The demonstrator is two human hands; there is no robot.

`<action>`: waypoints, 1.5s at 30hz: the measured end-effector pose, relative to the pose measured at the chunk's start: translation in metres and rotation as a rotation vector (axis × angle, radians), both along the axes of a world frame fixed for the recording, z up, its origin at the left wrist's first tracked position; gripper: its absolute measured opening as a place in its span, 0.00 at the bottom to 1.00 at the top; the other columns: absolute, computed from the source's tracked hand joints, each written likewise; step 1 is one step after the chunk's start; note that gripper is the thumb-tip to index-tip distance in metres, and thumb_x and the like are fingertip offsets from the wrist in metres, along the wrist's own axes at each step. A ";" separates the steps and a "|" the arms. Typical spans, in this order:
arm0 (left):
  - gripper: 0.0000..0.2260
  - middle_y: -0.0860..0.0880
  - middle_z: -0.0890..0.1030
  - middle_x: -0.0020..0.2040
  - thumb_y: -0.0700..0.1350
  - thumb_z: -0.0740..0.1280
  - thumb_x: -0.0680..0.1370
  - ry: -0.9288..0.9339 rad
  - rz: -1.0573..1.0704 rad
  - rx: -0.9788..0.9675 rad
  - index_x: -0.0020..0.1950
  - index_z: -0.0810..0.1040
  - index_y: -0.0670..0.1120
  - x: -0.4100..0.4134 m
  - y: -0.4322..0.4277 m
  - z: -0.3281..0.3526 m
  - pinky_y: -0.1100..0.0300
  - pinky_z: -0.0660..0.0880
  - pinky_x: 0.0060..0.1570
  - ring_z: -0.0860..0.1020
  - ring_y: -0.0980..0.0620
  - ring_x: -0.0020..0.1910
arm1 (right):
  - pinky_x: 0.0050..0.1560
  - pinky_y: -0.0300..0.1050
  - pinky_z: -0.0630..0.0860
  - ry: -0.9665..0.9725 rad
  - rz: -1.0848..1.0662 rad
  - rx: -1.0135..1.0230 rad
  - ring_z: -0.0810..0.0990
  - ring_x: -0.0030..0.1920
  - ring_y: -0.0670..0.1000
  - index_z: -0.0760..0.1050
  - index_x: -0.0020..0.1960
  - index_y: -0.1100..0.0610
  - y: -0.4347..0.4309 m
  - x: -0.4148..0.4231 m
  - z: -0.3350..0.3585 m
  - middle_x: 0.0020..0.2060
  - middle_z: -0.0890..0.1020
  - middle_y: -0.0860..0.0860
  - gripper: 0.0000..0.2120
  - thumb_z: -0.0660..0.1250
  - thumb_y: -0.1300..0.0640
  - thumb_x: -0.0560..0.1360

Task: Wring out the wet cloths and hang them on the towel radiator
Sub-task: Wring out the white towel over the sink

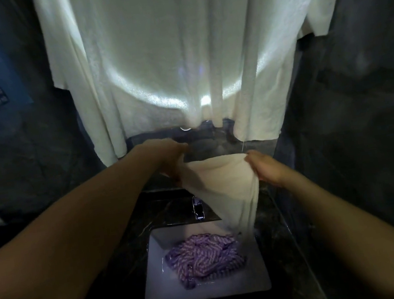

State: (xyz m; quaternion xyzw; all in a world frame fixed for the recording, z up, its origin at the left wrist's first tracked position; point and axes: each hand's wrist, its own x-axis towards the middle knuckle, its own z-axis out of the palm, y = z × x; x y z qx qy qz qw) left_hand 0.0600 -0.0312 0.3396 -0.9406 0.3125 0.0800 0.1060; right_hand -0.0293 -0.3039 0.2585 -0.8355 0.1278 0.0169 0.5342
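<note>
Closest to me in the head view, a white square sink [154, 282] is set into the dark marbled bench [276, 252], and a purple-and-white striped cloth [203, 257] lies bunched in its basin, towards the back. Just behind the sink a chrome tap [198, 208] stands on the bench. Above the tap both forearms reach forward, and between them I see a cream cloth [223, 183] held up in the air. The left hand [172, 160] has its fingers curled round the cloth's upper left corner, and the right hand [266, 167] pinches the upper right corner between thumb and fingers. The top edge runs stretched from one hand to the other, while the rest hangs down and narrows to a tail that reaches the sink's far right corner, just beside the striped cloth. Beyond the hands a large white towel [166, 65] hangs in long folds and fills the upper middle of the view, brightly lit across its lower part. What it hangs from I cannot tell. Dark walls close in on either side.
</note>
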 end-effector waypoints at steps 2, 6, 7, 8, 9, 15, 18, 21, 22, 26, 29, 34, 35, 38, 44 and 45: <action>0.22 0.51 0.80 0.55 0.63 0.72 0.69 -0.081 -0.047 -0.011 0.61 0.77 0.58 -0.001 -0.004 -0.001 0.51 0.78 0.52 0.79 0.45 0.55 | 0.48 0.46 0.70 -0.035 0.038 -0.151 0.75 0.49 0.51 0.72 0.52 0.55 0.004 -0.002 0.006 0.47 0.77 0.51 0.12 0.58 0.46 0.82; 0.15 0.48 0.82 0.53 0.60 0.65 0.77 -0.044 -0.035 -0.335 0.55 0.82 0.52 0.003 -0.014 0.002 0.51 0.77 0.53 0.80 0.46 0.53 | 0.43 0.42 0.72 0.017 0.152 -0.395 0.79 0.48 0.48 0.71 0.53 0.47 0.012 -0.012 -0.002 0.49 0.80 0.46 0.25 0.71 0.30 0.68; 0.15 0.48 0.82 0.49 0.60 0.64 0.78 -0.057 -0.033 -0.412 0.53 0.83 0.51 0.002 -0.016 0.003 0.52 0.77 0.51 0.81 0.47 0.50 | 0.44 0.42 0.73 0.038 0.179 -0.493 0.79 0.49 0.47 0.70 0.56 0.45 0.015 -0.015 -0.008 0.51 0.80 0.45 0.31 0.72 0.27 0.64; 0.15 0.50 0.82 0.45 0.60 0.64 0.78 -0.062 -0.032 -0.478 0.50 0.83 0.51 0.002 -0.018 0.003 0.54 0.77 0.48 0.81 0.48 0.46 | 0.47 0.43 0.73 0.045 0.188 -0.582 0.78 0.50 0.48 0.69 0.60 0.45 0.018 -0.017 -0.014 0.53 0.79 0.44 0.37 0.72 0.24 0.61; 0.14 0.51 0.82 0.42 0.60 0.64 0.78 -0.054 -0.034 -0.532 0.48 0.82 0.51 0.001 -0.020 0.003 0.55 0.76 0.46 0.81 0.50 0.42 | 0.49 0.44 0.74 0.041 0.165 -0.646 0.78 0.51 0.49 0.69 0.63 0.45 0.020 -0.016 -0.021 0.54 0.78 0.44 0.41 0.72 0.23 0.59; 0.15 0.52 0.81 0.37 0.57 0.63 0.78 0.004 0.040 -0.737 0.43 0.83 0.48 -0.001 -0.024 -0.011 0.56 0.77 0.43 0.80 0.53 0.39 | 0.41 0.38 0.76 0.073 0.009 -0.328 0.79 0.43 0.48 0.78 0.58 0.57 0.030 -0.004 -0.033 0.54 0.83 0.57 0.13 0.67 0.49 0.79; 0.14 0.53 0.80 0.36 0.56 0.64 0.78 0.067 0.156 -0.823 0.40 0.81 0.49 -0.001 -0.013 -0.025 0.58 0.73 0.39 0.80 0.53 0.39 | 0.35 0.33 0.71 0.107 0.060 -0.200 0.77 0.39 0.44 0.76 0.55 0.57 0.031 -0.006 -0.024 0.47 0.81 0.53 0.07 0.63 0.56 0.81; 0.16 0.50 0.81 0.33 0.56 0.66 0.77 0.119 0.294 -0.924 0.36 0.81 0.48 0.001 -0.004 -0.046 0.57 0.74 0.39 0.80 0.49 0.36 | 0.39 0.39 0.73 0.122 0.088 -0.079 0.78 0.40 0.49 0.77 0.49 0.57 0.036 -0.004 -0.019 0.44 0.81 0.54 0.05 0.63 0.58 0.79; 0.16 0.50 0.80 0.33 0.56 0.65 0.77 0.142 0.341 -0.954 0.34 0.80 0.48 0.001 -0.001 -0.052 0.57 0.75 0.40 0.80 0.48 0.36 | 0.42 0.42 0.73 0.128 0.092 -0.038 0.79 0.42 0.51 0.77 0.48 0.58 0.039 -0.003 -0.016 0.44 0.81 0.56 0.05 0.65 0.57 0.78; 0.13 0.47 0.80 0.37 0.51 0.64 0.80 0.262 0.593 -1.162 0.39 0.80 0.47 0.005 0.002 -0.077 0.58 0.72 0.39 0.79 0.46 0.40 | 0.53 0.51 0.77 0.166 0.146 0.092 0.82 0.50 0.55 0.78 0.57 0.58 0.043 0.007 -0.015 0.50 0.83 0.57 0.25 0.73 0.49 0.63; 0.10 0.42 0.81 0.48 0.49 0.65 0.80 0.439 0.865 -1.401 0.51 0.81 0.42 0.009 0.005 -0.098 0.56 0.74 0.47 0.79 0.45 0.48 | 0.55 0.50 0.77 0.147 0.285 -0.167 0.81 0.53 0.53 0.74 0.61 0.53 0.048 0.013 -0.002 0.53 0.82 0.53 0.23 0.74 0.52 0.68; 0.18 0.37 0.80 0.62 0.49 0.64 0.81 0.533 0.996 -1.375 0.63 0.78 0.37 0.008 0.012 -0.139 0.53 0.75 0.52 0.79 0.38 0.62 | 0.50 0.46 0.75 0.177 0.483 -0.771 0.76 0.52 0.51 0.65 0.68 0.53 0.057 0.022 0.009 0.55 0.76 0.51 0.31 0.75 0.55 0.70; 0.18 0.38 0.79 0.63 0.49 0.64 0.81 0.548 1.001 -1.359 0.65 0.77 0.37 0.006 0.013 -0.145 0.54 0.75 0.52 0.78 0.39 0.62 | 0.49 0.44 0.73 0.142 0.485 -0.828 0.76 0.52 0.52 0.66 0.68 0.55 0.059 0.022 0.009 0.57 0.77 0.54 0.28 0.74 0.57 0.71; 0.17 0.41 0.80 0.58 0.45 0.71 0.78 0.682 1.074 -1.379 0.63 0.76 0.38 0.000 0.014 -0.160 0.57 0.76 0.50 0.80 0.45 0.54 | 0.47 0.40 0.68 -0.013 0.425 -0.828 0.78 0.55 0.54 0.74 0.61 0.56 0.059 0.022 0.019 0.56 0.79 0.55 0.17 0.72 0.58 0.74; 0.11 0.41 0.79 0.56 0.37 0.65 0.79 0.864 0.684 -1.014 0.62 0.77 0.41 -0.019 -0.006 -0.149 0.48 0.76 0.59 0.78 0.44 0.54 | 0.61 0.46 0.74 -0.130 0.454 -0.687 0.78 0.58 0.50 0.79 0.61 0.51 0.060 0.028 0.047 0.58 0.80 0.50 0.14 0.67 0.57 0.76; 0.17 0.40 0.80 0.59 0.35 0.67 0.76 0.826 0.575 -1.035 0.65 0.77 0.41 -0.021 -0.014 -0.143 0.47 0.76 0.59 0.78 0.43 0.56 | 0.64 0.46 0.73 -0.137 0.467 -0.681 0.78 0.60 0.49 0.78 0.63 0.51 0.063 0.028 0.051 0.60 0.80 0.51 0.16 0.65 0.58 0.76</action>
